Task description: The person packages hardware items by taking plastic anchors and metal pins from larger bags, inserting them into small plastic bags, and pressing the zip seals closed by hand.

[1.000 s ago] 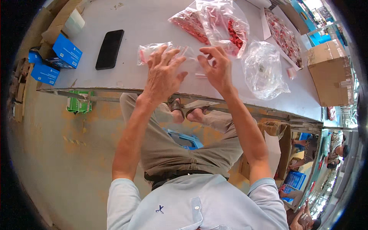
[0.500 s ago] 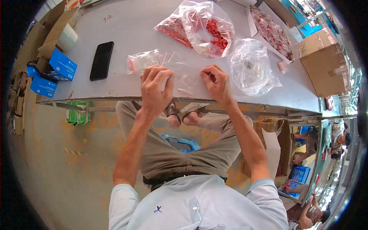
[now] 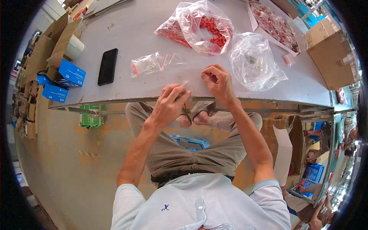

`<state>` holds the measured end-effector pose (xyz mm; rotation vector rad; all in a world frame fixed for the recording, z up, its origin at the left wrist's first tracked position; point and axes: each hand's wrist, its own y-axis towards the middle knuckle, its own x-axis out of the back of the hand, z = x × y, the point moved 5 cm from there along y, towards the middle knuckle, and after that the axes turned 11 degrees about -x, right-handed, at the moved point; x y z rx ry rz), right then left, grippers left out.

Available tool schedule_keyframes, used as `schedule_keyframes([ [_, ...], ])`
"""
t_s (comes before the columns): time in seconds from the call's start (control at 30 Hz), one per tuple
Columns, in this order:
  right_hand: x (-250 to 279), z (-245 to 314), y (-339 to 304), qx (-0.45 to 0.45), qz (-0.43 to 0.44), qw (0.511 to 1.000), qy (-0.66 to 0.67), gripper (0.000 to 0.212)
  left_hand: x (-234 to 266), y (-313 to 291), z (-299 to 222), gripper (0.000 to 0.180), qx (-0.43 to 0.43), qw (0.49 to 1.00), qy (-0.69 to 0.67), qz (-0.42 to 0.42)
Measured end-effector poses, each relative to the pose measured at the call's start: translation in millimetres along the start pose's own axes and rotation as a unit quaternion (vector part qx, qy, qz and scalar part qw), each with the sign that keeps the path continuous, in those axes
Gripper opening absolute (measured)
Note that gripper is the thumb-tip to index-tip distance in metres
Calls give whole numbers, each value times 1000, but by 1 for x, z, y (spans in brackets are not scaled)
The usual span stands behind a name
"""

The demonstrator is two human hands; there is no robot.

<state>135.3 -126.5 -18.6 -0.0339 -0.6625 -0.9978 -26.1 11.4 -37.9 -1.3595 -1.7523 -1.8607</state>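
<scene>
At the table's front edge, my left hand (image 3: 168,104) is closed, fingertips pressed together on a small clear plastic bag (image 3: 185,82); only a bit of it shows past the fingers. To its right, my right hand (image 3: 219,83) hovers over the table with thumb and forefinger pinched; what they hold, if anything, is hidden. Beyond my left hand lies a clear packet of small zip bags (image 3: 147,65) with red strips. Farther off, an open plastic bag (image 3: 191,32) contains small red pieces (image 3: 217,38). A crumpled clear bag (image 3: 256,63) rests just right of my right hand.
A black phone (image 3: 108,67) lies on the table's left side, near blue boxes (image 3: 71,73) and an open carton (image 3: 63,42). At the right stand a shallow white box of red-and-clear packets (image 3: 274,25) and a cardboard box (image 3: 331,53). Other people sit at far right.
My left hand has moved right and toward me, over the spot where a small red-strip bag lay, and its fingers have closed on it. My right hand stays pinched, nearly in place. The view has shifted slightly.
</scene>
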Motion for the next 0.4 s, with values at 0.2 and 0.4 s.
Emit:
schedule_keyframes([
  [0.2,6,-4,0,-19,0,999,29,9,18,12,1,21,166,974,-114,-103],
  [0.4,-5,1,-21,-124,87,964,221,28,-3,-12,22,22,420,767,-430,-223],
])
